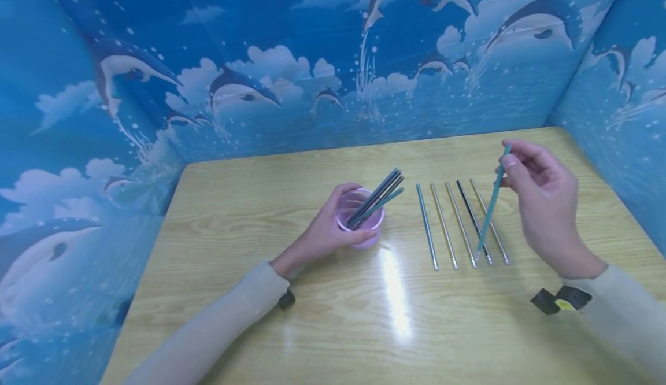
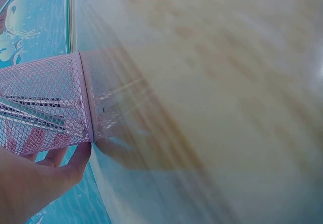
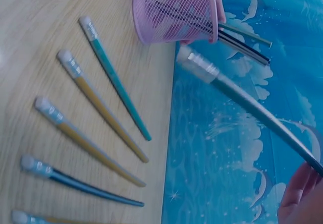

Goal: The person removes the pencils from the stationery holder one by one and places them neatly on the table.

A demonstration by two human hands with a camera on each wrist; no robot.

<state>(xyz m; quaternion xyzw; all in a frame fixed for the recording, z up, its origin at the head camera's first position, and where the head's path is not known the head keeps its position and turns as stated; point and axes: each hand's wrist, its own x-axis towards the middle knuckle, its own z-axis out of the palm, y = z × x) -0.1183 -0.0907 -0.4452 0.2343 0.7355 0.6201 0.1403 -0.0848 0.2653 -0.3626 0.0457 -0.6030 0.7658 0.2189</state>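
Observation:
My left hand (image 1: pixel 329 226) grips a pink mesh pencil cup (image 1: pixel 370 240) around its side, fingers behind and thumb in front. Several pencils (image 1: pixel 378 199) lean to the right inside the cup, some dark and one green. My right hand (image 1: pixel 550 203) pinches a green pencil (image 1: pixel 491 211) near its upper end, above the right end of a row on the table. In the right wrist view this pencil's white eraser points toward the cup. The row has a teal pencil (image 1: pixel 426 226) at its left, a black pencil (image 1: pixel 470 217), and gold pencils (image 1: pixel 444 226).
A light wood-grain table (image 1: pixel 234 211) carries the cup and the row of pencils. Blue dolphin-print cloth (image 1: pixel 291 113) closes in the back and both sides. Light glares off the table (image 1: pixel 395 298) in front of the cup.

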